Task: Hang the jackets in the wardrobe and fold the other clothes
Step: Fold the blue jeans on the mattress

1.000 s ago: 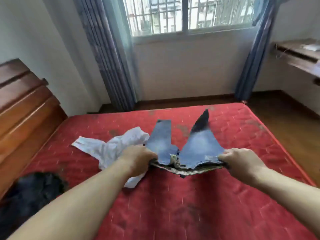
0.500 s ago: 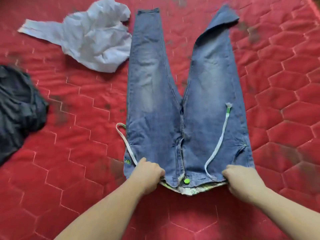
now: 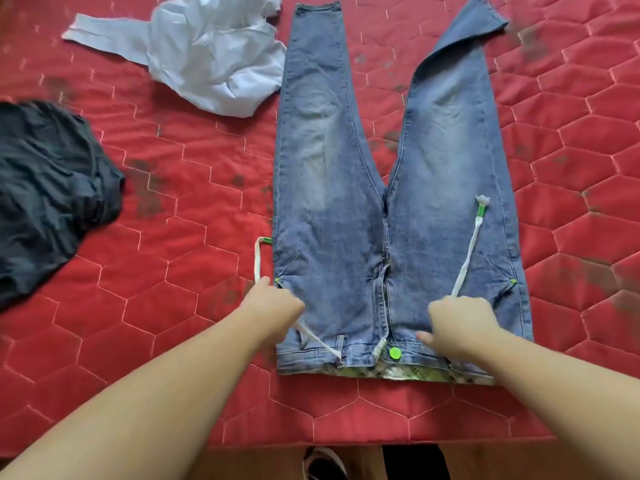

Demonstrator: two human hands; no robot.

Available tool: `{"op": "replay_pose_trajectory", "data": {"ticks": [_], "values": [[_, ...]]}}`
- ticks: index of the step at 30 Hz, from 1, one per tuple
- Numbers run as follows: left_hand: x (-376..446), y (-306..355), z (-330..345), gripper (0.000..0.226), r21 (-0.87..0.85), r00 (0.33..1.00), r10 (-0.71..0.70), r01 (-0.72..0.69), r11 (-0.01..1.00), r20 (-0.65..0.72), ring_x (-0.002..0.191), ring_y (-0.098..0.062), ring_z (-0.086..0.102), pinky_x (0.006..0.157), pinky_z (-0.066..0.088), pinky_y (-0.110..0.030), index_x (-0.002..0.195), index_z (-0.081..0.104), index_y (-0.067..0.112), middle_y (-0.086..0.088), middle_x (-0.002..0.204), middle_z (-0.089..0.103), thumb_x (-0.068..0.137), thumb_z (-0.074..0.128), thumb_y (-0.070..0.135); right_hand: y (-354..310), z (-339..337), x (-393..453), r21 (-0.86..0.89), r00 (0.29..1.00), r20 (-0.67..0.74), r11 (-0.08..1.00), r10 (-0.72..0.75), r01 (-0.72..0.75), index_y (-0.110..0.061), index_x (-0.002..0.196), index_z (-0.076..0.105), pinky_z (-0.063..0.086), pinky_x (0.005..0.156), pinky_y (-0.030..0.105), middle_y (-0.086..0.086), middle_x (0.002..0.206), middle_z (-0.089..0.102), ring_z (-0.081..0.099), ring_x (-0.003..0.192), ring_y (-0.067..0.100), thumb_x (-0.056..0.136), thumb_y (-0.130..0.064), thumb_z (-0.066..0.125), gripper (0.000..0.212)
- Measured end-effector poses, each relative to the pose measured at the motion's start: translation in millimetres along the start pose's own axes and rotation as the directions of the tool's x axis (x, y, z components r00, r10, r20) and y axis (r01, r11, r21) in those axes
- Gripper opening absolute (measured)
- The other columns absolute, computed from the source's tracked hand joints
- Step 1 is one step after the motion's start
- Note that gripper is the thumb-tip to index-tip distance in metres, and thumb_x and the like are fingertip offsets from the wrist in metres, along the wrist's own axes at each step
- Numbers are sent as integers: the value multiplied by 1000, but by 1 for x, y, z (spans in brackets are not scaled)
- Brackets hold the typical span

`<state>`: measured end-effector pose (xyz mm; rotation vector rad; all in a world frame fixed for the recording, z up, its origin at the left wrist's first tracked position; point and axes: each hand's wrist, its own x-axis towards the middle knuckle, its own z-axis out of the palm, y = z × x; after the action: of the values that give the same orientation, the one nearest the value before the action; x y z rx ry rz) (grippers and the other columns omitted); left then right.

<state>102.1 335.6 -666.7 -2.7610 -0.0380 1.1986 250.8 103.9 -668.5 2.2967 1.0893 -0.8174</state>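
Faded blue denim jeans (image 3: 363,209) lie flat on the red quilted bed (image 3: 207,237), waistband nearest, while the left hand (image 3: 273,306) and right hand (image 3: 457,323) each pinch 1 white drawstring end near the waistband.

A bedroom in a home, a big bed (image 3: 145,341) with a red quilted cover, blue jeans (image 3: 329,202) at 12 o'clock, white shirt (image 3: 214,60) at 11 o'clock, dark clothes (image 3: 45,188) at 9 o'clock, wooden floor (image 3: 242,464) at 6 o'clock

Faded blue jeans (image 3: 332,188), green button (image 3: 394,353), red hexagon-quilted mattress (image 3: 194,209), white shirt (image 3: 214,53)
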Motion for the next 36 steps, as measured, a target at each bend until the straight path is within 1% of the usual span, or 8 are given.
{"op": "replay_pose_trajectory", "data": {"ticks": [5, 10, 14, 19, 22, 26, 31, 36], "values": [[9, -65, -40, 20, 21, 969, -96, 103, 994, -230, 105, -19, 58, 78, 28, -32, 99, 60, 31, 8, 100, 65, 84, 57, 17, -56, -40, 38, 442, 990, -127, 889, -67, 117, -16, 88, 62, 43, 68, 31, 2, 93, 67, 63, 88, 26, 92, -51, 49, 38], [47, -96, -92, 23, -93, 884, -66, 26, 995, -463, 111, -20, 52, 80, 28, -30, 103, 67, 32, 7, 106, 62, 89, 55, 18, -101, -78, 65, 975, 945, 130, 213, -300, -67, -16, 125, 52, 43, 71, 19, 1, 117, 60, 59, 96, 14, 81, -48, 71, 58], [78, -108, -119, 20, -97, 838, -88, 42, 994, -539, 107, -24, 52, 76, 22, -31, 95, 68, 30, 4, 104, 60, 88, 57, 14, -99, -101, 91, 989, 965, 75, -108, -253, -105, -10, 89, 60, 38, 47, 17, 2, 63, 50, 52, 54, 14, 90, -16, 61, 6], [101, -124, -137, 21, -322, 779, -320, 160, 933, -539, 96, -34, 61, 76, 38, -36, 104, 68, 27, -8, 104, 67, 92, 54, 17, -78, -111, 117, 989, 983, -5, -148, -181, -22, -6, 88, 65, 45, 59, 26, 0, 54, 46, 50, 45, 15, 91, -14, 55, 12], [119, -117, -129, 41, -434, 850, -391, 221, 873, -353, 107, -34, 59, 83, 47, -39, 132, 54, 36, -9, 122, 60, 93, 53, 22, -64, -110, 134, 984, 984, 27, -167, -175, -57, -9, 96, 62, 51, 63, 23, 4, 72, 61, 60, 60, 16, 93, -19, 56, 11], [133, -86, -92, 86, -629, 962, -263, 159, 761, -76, 118, -29, 55, 86, 46, -35, 154, 7, 41, -4, 144, 45, 88, 57, 17, -37, -84, 142, 952, 996, -45, 298, -73, 65, -24, 122, 58, 43, 70, 19, -6, 103, 65, 60, 89, 12, 90, -33, 61, 34], [141, -36, -62, 71, -612, 948, -270, 112, 783, -171, 137, -23, 37, 106, 38, -42, 152, 22, 38, 6, 156, 30, 91, 57, 34, 36, -48, 135, 847, 909, -313, 513, 277, 135, -22, 61, 55, 43, 64, 32, -8, 56, 55, 55, 65, 21, 85, -35, 64, 29], [162, 9, -80, 64, -585, 880, -344, 97, 805, -328, 146, -23, 19, 115, 20, -42, 150, 25, 36, 2, 158, 26, 92, 51, 44, 121, -24, 137, 893, 750, -130, 405, 649, -196, -15, 68, 53, 41, 77, 35, 7, 83, 66, 61, 91, 33, 84, -38, 65, 30]]}}
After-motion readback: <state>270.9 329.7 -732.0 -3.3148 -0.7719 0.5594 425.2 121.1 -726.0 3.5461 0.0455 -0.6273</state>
